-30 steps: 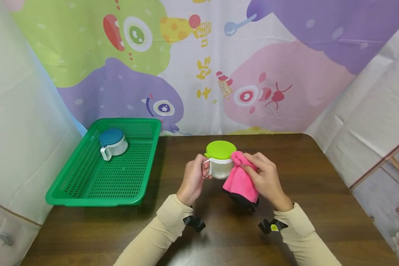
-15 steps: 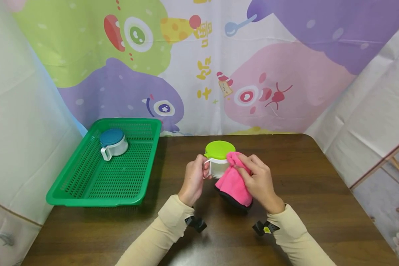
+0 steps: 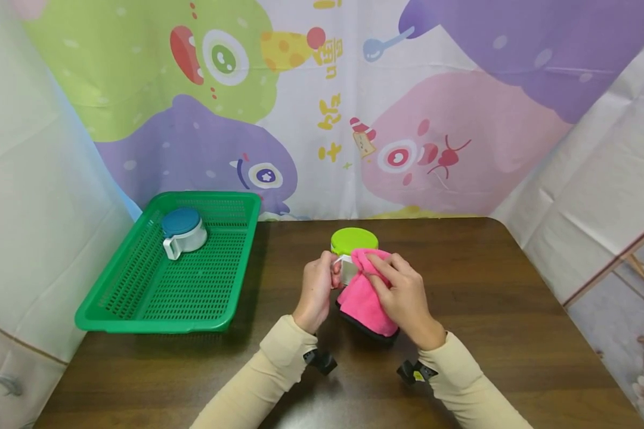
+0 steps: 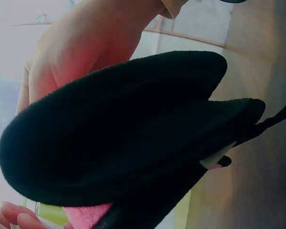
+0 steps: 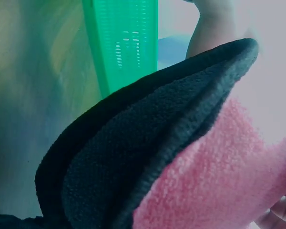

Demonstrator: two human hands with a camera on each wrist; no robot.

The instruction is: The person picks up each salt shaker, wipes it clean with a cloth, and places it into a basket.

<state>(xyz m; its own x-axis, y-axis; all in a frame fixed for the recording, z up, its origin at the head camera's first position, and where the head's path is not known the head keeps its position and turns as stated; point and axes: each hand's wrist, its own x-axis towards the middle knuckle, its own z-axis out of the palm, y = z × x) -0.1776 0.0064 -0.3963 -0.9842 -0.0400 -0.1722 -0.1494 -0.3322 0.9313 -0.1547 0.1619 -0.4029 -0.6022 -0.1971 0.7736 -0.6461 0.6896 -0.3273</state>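
A small jar (image 3: 347, 269) with a bright green lid (image 3: 354, 240) and a white handle is held above the table in the head view. My left hand (image 3: 315, 288) grips its handle at the left. With my right hand (image 3: 405, 295) I pinch a pink cloth (image 3: 366, 304) with a dark edge, pressed against the jar's right front side, so that much of the jar is hidden. The cloth's dark underside (image 4: 109, 133) fills the left wrist view. In the right wrist view the cloth (image 5: 214, 176) hangs in a fold, its pink side showing.
A green perforated basket (image 3: 155, 326) stands on the table's left. Inside it, at the back left, is a similar jar (image 3: 189, 238) with a blue lid. A printed curtain (image 3: 322, 179) hangs behind the brown table (image 3: 494, 298).
My right hand and the cloth have moved left across the front of the jar, covering more of it. The left hand keeps its grip on the handle, nearly still.
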